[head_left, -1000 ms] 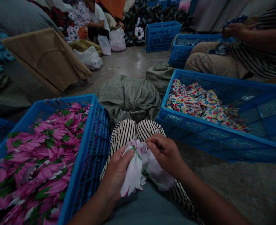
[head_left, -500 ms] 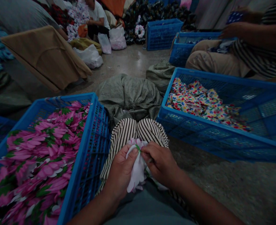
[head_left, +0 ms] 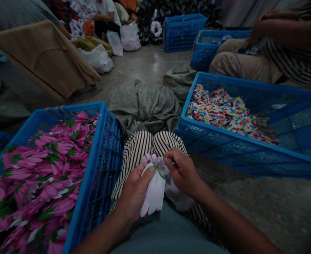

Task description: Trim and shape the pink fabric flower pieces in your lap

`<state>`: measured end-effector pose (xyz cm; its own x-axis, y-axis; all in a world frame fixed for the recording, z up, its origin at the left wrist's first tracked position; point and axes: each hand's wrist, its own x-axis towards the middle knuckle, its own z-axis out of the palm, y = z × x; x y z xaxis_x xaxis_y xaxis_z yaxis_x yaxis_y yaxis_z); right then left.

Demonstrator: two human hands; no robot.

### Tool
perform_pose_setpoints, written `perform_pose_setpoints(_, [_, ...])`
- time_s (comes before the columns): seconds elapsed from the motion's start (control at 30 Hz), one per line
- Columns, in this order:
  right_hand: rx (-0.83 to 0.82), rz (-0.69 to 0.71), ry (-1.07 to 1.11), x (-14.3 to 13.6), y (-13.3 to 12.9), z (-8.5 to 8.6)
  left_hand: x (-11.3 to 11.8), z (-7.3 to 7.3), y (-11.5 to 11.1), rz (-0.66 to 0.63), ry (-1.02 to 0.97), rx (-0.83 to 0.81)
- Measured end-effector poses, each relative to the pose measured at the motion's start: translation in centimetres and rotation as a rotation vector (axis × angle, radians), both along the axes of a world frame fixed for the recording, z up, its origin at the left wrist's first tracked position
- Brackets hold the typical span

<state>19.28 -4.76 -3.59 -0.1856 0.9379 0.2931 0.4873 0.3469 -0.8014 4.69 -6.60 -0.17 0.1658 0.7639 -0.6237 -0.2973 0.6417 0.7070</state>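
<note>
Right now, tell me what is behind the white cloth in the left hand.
Past the white cloth in the left hand, pink-edged petals and striped fabric show; below, grey clothing. The cloth's far side, and any fingertips there, are covered.

Right hand (head_left: 182, 173) farther from left (head_left: 136, 185) again

Shot in dim, flat indoor light | reflecting pale off the concrete floor (head_left: 153, 60) | falling into shadow beneath the right-hand blue crate (head_left: 237, 155) | stretched and softened toward the edges | darkest at lower right
</note>
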Motion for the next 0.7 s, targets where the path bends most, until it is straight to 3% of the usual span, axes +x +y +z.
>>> perform_pose_setpoints(0.1, [-0.069, 0.011, 0.059, 0.7, -0.2, 0.4, -0.1, -0.1, 0.0, 0.063, -0.042, -0.005])
perform_pose_setpoints(0.23, [-0.15, 0.189, 0.039, 1.6, -1.2, 1.3, -0.1, -0.2, 0.1, 0.125, -0.111, -0.016])
perform_pose_setpoints(0.37, [-0.105, 0.307, -0.04, 2.0, -1.7, 1.6, 0.2, -0.1, 0.3, 0.098, -0.156, -0.002])
perform_pose_setpoints(0.7, [0.071, 0.225, -0.226, 2.1, -1.4, 1.1, 0.3, 0.1, -0.2, -0.008, -0.102, 0.076])
